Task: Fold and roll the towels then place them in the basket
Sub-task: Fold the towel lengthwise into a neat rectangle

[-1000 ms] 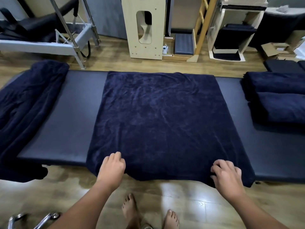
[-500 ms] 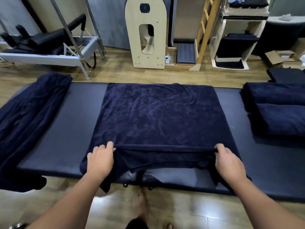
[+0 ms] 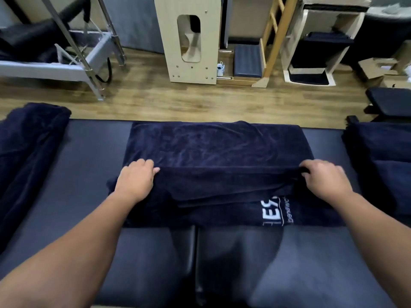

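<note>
The navy towel (image 3: pixel 213 147) lay across the middle of the padded tabletop (image 3: pixel 93 156). The left hand (image 3: pixel 135 180) and right hand (image 3: pixel 324 177) each pinched an end of its folded-over near edge, held above the towel's middle, white lettering (image 3: pixel 275 211) showing below.

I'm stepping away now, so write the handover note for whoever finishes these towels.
Left hand: grips the near edge of the middle towel at its left corner.
Right hand: grips the same edge at the right corner.
The towel lies on the padded table, its near edge lifted over toward the far side, a white logo showing underneath.
Loose towel on the left; folded towels on the right.
Done: the fold is begun.
Left: finish the fold, roll, do the loose towel. No basket in view.
</note>
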Tool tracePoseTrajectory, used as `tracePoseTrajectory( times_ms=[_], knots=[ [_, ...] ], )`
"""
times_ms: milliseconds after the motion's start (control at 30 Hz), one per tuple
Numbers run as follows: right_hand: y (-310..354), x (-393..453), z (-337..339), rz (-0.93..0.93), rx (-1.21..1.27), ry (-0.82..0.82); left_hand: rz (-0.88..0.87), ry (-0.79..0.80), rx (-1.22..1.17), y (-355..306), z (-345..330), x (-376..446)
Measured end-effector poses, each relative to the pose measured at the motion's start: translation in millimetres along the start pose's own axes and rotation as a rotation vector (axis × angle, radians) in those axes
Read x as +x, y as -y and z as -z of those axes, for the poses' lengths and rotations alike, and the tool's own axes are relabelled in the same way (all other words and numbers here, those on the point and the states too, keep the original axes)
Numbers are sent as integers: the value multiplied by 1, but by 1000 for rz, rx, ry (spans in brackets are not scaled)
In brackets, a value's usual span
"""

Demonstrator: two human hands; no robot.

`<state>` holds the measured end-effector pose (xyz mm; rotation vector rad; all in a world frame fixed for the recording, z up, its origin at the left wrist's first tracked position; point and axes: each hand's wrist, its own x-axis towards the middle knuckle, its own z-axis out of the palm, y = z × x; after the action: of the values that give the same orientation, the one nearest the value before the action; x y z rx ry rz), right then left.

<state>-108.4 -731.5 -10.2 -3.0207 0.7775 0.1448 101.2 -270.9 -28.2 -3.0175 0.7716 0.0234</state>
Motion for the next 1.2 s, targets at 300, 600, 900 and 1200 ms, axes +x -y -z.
tracePoseTrajectory(
  times_ms=[300, 600, 900, 1200],
  knots=[
    [71, 43, -12, -75, 9, -206, -100, -168, -15, -33, 1, 67],
    [54, -64, -54, 155, -19, 303, -477, 285, 44, -81, -24, -39],
    [54, -75, -65, 70, 111, 257, -207, 376, -46, -98, -20, -60],
    [36, -158, -87, 78, 80, 179, -193, 448, -32, -119, -14, -120]
  ],
)
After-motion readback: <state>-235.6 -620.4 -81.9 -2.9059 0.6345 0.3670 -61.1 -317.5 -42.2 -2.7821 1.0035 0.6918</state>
